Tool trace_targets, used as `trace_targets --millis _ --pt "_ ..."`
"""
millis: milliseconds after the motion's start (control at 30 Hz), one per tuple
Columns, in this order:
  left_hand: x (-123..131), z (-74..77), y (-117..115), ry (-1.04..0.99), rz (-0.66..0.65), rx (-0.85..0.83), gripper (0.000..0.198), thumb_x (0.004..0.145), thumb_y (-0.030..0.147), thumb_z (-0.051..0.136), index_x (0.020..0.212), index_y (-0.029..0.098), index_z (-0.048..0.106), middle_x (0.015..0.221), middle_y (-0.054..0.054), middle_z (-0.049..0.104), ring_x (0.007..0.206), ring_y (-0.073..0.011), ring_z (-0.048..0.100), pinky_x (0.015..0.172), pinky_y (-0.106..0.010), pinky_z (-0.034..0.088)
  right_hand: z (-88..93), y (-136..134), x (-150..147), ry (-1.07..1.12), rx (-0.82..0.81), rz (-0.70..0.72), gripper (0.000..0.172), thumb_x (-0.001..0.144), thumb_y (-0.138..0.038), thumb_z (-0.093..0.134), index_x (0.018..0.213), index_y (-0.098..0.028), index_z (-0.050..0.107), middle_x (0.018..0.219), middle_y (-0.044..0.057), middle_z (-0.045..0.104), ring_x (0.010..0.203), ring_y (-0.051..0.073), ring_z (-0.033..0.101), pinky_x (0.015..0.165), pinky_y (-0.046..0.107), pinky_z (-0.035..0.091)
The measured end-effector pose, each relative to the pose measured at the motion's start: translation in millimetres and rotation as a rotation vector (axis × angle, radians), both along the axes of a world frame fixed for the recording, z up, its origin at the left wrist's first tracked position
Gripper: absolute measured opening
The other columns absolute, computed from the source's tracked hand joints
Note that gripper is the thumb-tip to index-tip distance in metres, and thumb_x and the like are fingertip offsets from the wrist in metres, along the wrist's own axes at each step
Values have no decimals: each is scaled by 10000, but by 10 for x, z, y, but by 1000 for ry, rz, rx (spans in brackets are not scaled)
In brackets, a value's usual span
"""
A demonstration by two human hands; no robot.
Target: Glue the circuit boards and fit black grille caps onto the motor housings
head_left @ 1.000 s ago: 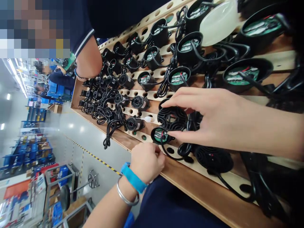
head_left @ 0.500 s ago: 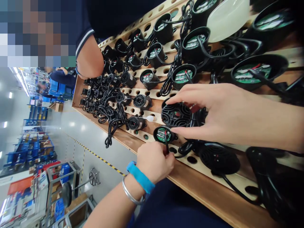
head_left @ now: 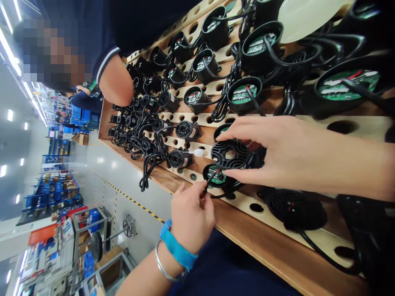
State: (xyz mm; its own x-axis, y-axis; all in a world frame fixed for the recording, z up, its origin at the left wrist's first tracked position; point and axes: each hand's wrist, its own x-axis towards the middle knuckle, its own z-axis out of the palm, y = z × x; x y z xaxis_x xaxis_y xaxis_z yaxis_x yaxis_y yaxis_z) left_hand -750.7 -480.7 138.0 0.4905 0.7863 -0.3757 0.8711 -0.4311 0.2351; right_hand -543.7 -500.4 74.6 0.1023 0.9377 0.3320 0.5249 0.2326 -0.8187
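Note:
My left hand [head_left: 193, 216], with a blue wristband and a silver bangle, pinches a black cable [head_left: 211, 177]. That cable leads to a small round black housing [head_left: 217, 183] with a green circuit board in its open end. Coming in from the right side of the view, my right hand [head_left: 271, 150] has its thumb and forefinger at opposite edges of a black housing with a slotted grille [head_left: 230, 154]. Its other fingers are partly hidden behind. Another open housing [head_left: 222, 130] shows just above my right fingertips.
Wooden holed racks [head_left: 256, 207] carry many black housings and bundled cables. A pale translucent scoop-like piece [head_left: 308, 18] lies at the upper right, a small white round-ended object [head_left: 198, 152] mid-rack. A co-worker's arm [head_left: 115, 82] is at the top. A wooden rim [head_left: 247, 242] edges the tray.
My left hand has shifted slightly left and down, and the cable it pinches now slants toward the lower left. My right hand keeps its place at the grilled housing. The view has moved a little.

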Motion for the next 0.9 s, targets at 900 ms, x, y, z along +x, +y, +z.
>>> trace_targets --millis 900 --pt "21 -13 -38 54 -67 -46 157 764 100 500 767 188 630 624 22 584 618 -135 547 979 -416 376 -111 174 -62 -34 -27 125 330 671 -268 666 995 -208 667 959 51 640 814 204 615 728 347 527"
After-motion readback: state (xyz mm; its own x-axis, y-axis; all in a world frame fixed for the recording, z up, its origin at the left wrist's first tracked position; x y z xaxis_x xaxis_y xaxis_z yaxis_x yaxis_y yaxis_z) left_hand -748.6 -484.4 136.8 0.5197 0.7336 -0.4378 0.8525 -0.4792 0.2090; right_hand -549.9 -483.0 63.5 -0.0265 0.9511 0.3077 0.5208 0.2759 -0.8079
